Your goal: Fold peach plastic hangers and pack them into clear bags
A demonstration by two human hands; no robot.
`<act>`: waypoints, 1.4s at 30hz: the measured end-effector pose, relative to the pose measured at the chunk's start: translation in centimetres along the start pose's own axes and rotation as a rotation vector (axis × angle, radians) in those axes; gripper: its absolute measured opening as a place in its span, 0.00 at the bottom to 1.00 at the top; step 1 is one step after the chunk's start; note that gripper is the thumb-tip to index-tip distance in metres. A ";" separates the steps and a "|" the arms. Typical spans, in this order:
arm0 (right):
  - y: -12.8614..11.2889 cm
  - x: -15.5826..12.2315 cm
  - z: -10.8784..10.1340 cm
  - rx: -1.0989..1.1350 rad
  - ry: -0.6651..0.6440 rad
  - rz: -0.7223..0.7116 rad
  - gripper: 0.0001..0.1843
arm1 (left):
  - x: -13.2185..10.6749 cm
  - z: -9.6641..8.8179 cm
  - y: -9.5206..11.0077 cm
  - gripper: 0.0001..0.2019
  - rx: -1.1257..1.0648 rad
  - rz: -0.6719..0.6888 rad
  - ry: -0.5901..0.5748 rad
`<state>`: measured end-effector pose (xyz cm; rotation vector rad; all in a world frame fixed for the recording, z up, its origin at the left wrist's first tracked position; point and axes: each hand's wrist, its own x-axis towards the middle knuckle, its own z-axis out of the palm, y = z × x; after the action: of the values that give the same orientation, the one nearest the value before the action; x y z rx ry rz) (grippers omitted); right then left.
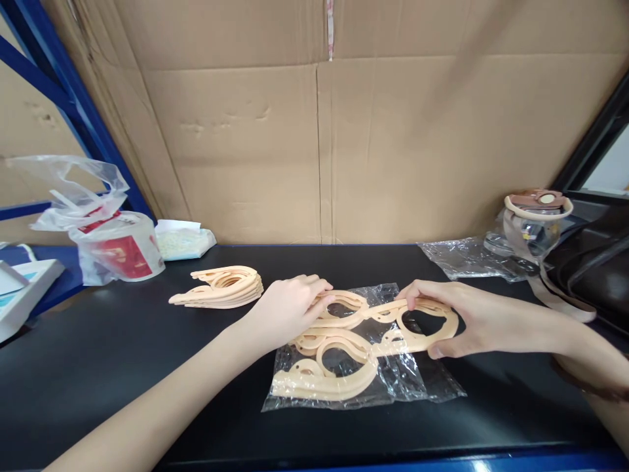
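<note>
A stack of flat, pale wooden cut-out pieces (339,341) with curved loops lies on a clear plastic bag (417,383) in the middle of the black table (98,367). My left hand (287,308) rests on the stack's left end, fingers curled over the top piece. My right hand (457,314) pinches the right-hand loop of the stack between thumb and fingers. A second pile of the same wooden pieces (223,287) lies apart to the left of my left hand.
At the back left stand a plastic-wrapped roll with a red label (120,252), a small white packet (184,241) and a white box (19,285). Crumpled clear plastic (462,259), a lidded clear bottle (535,226) and a dark bag (594,269) sit at the right. Cardboard lines the back.
</note>
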<state>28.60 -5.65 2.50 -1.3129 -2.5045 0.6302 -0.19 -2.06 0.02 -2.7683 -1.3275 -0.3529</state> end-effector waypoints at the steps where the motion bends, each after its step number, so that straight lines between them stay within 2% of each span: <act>1: 0.0 0.2 0.3 0.010 -0.022 0.003 0.21 | 0.0 0.0 0.0 0.18 0.012 0.017 -0.012; 3: -0.1 0.7 1.3 0.056 -0.064 -0.026 0.20 | 0.1 0.1 -0.1 0.18 0.039 0.044 -0.033; 8: -0.4 2.1 4.3 0.169 0.060 -0.108 0.24 | -0.3 0.2 0.2 0.19 0.088 0.031 -0.073; 12: -0.4 2.8 5.7 0.277 0.117 -0.117 0.28 | -0.6 0.4 0.6 0.21 -0.068 0.046 -0.047; 16: -0.1 2.8 5.1 0.306 0.054 -0.113 0.34 | -0.7 1.0 0.8 0.25 -0.277 0.139 -0.096; 19: 0.2 2.5 3.7 0.197 0.014 -0.072 0.33 | -0.7 1.4 0.9 0.28 -0.336 0.121 -0.154; 23: 0.7 2.3 2.6 0.206 -0.021 -0.085 0.30 | -0.7 1.7 0.8 0.25 -0.405 0.062 -0.135; 26: 0.8 2.7 3.1 0.272 -0.009 -0.112 0.27 | -0.7 1.6 0.6 0.25 -0.456 0.048 -0.144; 31: 1.0 3.6 5.4 0.326 0.076 -0.073 0.30 | -0.6 1.1 0.2 0.24 -0.433 0.089 -0.160; 34: 1.0 3.8 5.8 0.318 0.102 -0.057 0.26 | -0.4 0.6 0.1 0.25 -0.414 0.090 -0.192; 36: 0.9 3.7 5.5 0.327 0.076 -0.060 0.23 | -0.4 0.4 0.0 0.28 -0.403 0.108 -0.237; 39: 0.8 3.4 4.7 0.367 -0.006 -0.065 0.18 | -0.3 0.2 -0.2 0.38 -0.380 0.160 -0.294; 42: 0.9 3.5 4.7 0.396 -0.002 -0.068 0.16 | -0.3 0.3 -0.2 0.42 -0.355 0.166 -0.305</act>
<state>25.41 -3.56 -2.02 -1.0746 -2.2570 1.0449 -0.43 -2.13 -0.36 -3.3151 -1.1706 -0.1743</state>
